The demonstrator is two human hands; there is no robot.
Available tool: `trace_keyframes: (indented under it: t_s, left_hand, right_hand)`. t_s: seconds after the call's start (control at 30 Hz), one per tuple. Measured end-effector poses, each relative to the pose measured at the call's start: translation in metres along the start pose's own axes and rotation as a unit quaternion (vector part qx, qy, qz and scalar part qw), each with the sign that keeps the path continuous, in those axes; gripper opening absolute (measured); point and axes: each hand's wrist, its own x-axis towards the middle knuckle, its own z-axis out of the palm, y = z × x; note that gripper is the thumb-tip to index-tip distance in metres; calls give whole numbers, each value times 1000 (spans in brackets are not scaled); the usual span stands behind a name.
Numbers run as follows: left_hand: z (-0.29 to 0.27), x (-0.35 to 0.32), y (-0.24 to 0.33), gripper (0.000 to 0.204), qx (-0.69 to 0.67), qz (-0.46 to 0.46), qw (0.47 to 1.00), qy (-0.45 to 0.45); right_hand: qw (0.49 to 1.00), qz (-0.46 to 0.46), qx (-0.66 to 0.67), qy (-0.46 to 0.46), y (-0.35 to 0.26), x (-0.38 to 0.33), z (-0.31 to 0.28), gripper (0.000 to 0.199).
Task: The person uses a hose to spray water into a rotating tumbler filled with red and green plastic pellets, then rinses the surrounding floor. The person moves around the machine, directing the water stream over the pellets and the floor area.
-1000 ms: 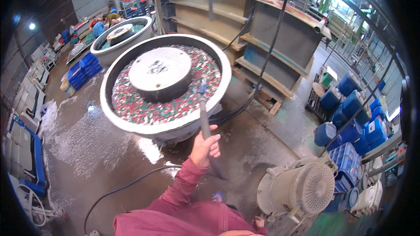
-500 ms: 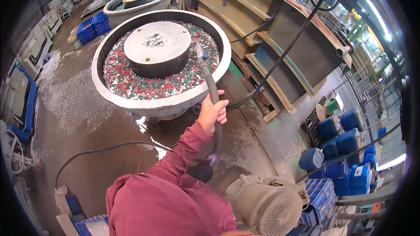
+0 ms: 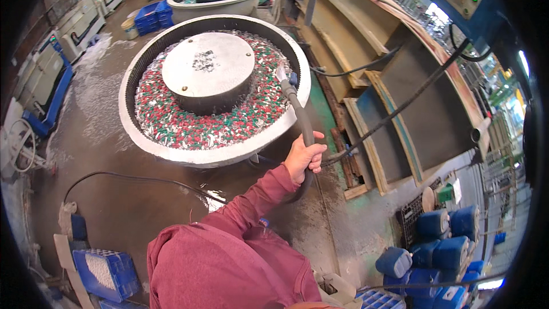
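My left hand (image 3: 306, 159) is closed round a thick grey hose (image 3: 301, 115), the maroon-sleeved arm stretched forward. The hose's metal nozzle (image 3: 282, 74), with a blue valve handle (image 3: 293, 78) beside it, hangs over the right side of a large round tub (image 3: 130, 123). Small red, green and white pieces (image 3: 211, 129) fill the ring-shaped channel. At the tub's middle stands a drum with a pale round lid (image 3: 209, 63), which has dark specks on it. My right hand is out of the picture.
Behind stands a second round tub (image 3: 214, 11) with a person beyond it. Steel framing (image 3: 372, 131) and a hanging cable (image 3: 400, 103) are on the right, above blue jerrycans (image 3: 452, 252). A black cable (image 3: 143, 178) crosses the wet floor; a blue crate (image 3: 108, 277) sits lower left.
The nozzle has shifted right, closer to the tub's right rim, with my left hand still round the hose. The view has turned too, and the motor-like machine at lower right has mostly left it.
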Motion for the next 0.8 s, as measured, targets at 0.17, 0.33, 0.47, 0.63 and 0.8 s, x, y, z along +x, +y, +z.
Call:
trace_keyframes:
  t_s: [0.17,0.33,0.47,0.63,0.8]
  left_hand:
    - [10,35,-2,30,24,32,998,48]
    - [34,77,-8,27,39,66,994,81]
    - [66,116,-13,21,32,120,983,137]
    - [77,151,-16,21,28,172,967,186]
    - [75,162,-23,22,16,241,940,242]
  right_hand:
    - [998,42,0,-39,-63,85,15,26]
    - [990,44,-26,-128,-114,166,63,26]
    - [982,57,-27,-179,-183,230,85,26]
    - [983,16,-41,-178,-312,329,92,27]
    - [977,-46,-73,-197,-392,395,123,26]
